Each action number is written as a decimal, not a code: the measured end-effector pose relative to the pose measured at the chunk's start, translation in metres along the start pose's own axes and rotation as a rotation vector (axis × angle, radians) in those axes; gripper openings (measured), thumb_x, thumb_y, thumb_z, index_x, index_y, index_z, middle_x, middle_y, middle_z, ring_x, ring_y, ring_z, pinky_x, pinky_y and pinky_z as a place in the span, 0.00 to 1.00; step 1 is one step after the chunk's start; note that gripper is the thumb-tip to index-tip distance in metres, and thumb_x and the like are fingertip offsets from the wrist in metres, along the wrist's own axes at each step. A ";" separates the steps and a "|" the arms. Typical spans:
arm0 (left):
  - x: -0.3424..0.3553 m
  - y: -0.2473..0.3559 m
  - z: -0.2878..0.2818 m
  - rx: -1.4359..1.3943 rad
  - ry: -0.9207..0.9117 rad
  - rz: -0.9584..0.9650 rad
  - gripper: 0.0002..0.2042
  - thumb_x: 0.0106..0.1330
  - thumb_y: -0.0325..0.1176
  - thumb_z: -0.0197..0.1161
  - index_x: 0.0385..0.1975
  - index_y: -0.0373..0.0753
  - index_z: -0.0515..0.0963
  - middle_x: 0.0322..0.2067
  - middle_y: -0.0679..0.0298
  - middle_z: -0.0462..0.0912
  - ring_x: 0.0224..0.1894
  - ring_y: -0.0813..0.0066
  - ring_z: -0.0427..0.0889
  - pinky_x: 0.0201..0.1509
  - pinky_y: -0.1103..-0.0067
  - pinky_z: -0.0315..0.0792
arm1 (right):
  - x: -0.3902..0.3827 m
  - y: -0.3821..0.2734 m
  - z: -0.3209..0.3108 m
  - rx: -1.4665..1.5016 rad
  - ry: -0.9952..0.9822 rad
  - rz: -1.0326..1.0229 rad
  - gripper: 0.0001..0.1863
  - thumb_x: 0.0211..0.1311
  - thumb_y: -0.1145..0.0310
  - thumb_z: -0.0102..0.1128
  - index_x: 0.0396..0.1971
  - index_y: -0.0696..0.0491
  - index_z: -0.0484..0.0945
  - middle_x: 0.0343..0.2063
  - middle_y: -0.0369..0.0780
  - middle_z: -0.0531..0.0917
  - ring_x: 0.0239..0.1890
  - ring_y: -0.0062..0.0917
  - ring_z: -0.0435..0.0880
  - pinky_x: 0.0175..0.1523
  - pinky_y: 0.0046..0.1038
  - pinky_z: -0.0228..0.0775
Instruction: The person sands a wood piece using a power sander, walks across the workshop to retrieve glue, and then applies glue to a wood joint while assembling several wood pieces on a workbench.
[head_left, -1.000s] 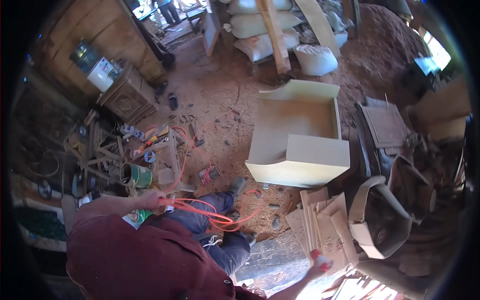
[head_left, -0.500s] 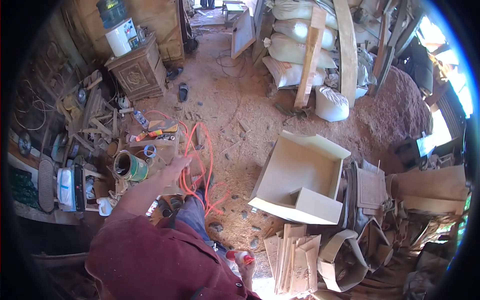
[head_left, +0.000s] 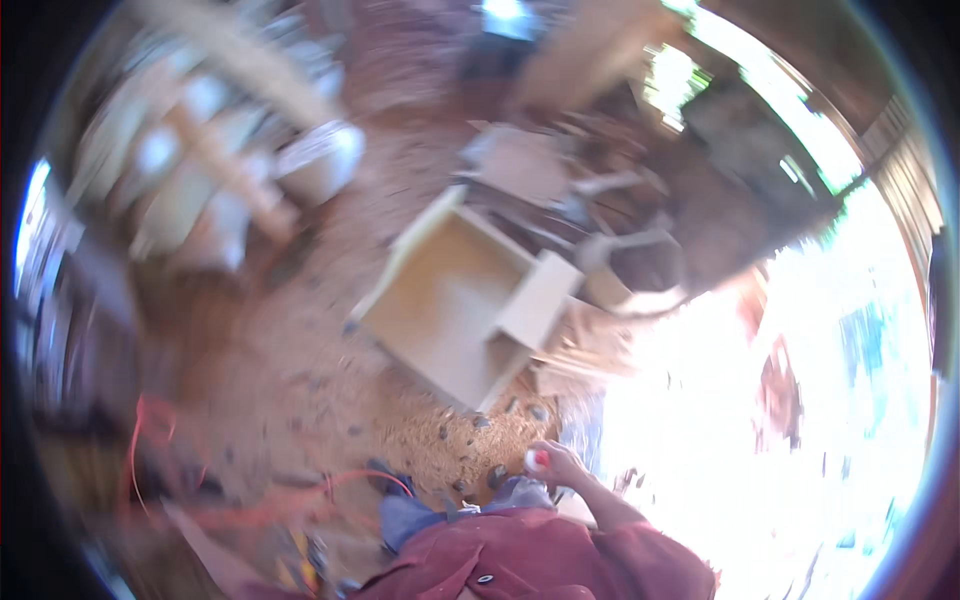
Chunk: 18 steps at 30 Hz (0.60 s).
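My right hand [head_left: 562, 463] is closed around a small red and white bottle [head_left: 538, 460], held in front of my right leg. At the lower left, my left hand [head_left: 178, 515] is smeared by motion, so its fingers do not show. It is close to an orange cable [head_left: 135, 462], and I cannot tell whether it grips the cable. Ahead of me on the ground lies a pale open wooden box [head_left: 440, 290] with a smaller compartment at its right corner.
Stuffed sacks [head_left: 325, 160] and leaning planks [head_left: 230, 170] stand at the far left. Beyond the wooden box are a torn cardboard box [head_left: 650, 290] and flat boards [head_left: 515, 165]. Small dark stones [head_left: 538, 411] dot the sandy floor. Bright glare washes out the right side.
My view has swung to the right, so the wooden box and sacks appear farther left. The red and white bottle stays in my right hand. My left hand is now blurred at the lower left.
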<state>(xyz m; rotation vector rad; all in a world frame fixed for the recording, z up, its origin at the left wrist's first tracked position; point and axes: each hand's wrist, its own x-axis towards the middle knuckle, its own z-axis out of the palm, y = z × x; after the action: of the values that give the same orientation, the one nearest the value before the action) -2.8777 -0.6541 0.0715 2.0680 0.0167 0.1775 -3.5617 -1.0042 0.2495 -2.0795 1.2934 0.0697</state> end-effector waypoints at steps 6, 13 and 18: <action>-0.180 0.007 0.078 0.369 -1.223 0.166 0.32 0.60 0.44 0.74 0.60 0.32 0.73 0.47 0.54 0.84 0.49 0.59 0.83 0.56 0.64 0.76 | -0.012 -0.034 0.040 0.201 0.002 -0.043 0.38 0.52 0.44 0.74 0.63 0.41 0.76 0.56 0.43 0.82 0.58 0.40 0.82 0.61 0.40 0.75; -0.474 0.256 0.143 -0.126 -1.943 1.225 0.47 0.50 0.45 0.84 0.69 0.37 0.63 0.58 0.48 0.79 0.59 0.54 0.82 0.58 0.67 0.79 | -0.052 0.007 0.013 0.642 0.290 -0.194 0.35 0.51 0.55 0.77 0.61 0.46 0.76 0.54 0.45 0.84 0.57 0.42 0.84 0.60 0.40 0.76; -0.603 0.308 0.166 0.082 -2.145 0.825 0.37 0.53 0.46 0.82 0.60 0.43 0.70 0.51 0.52 0.84 0.55 0.54 0.86 0.55 0.62 0.80 | -0.095 0.113 -0.030 1.209 0.315 -0.131 0.41 0.56 0.55 0.77 0.68 0.51 0.69 0.55 0.42 0.84 0.58 0.32 0.84 0.64 0.36 0.74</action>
<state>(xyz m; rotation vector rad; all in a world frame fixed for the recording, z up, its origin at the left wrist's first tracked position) -3.4709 -1.0000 0.1899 1.2334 -2.0219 -1.5256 -3.7096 -0.9790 0.2505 -1.1085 0.9484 -0.9018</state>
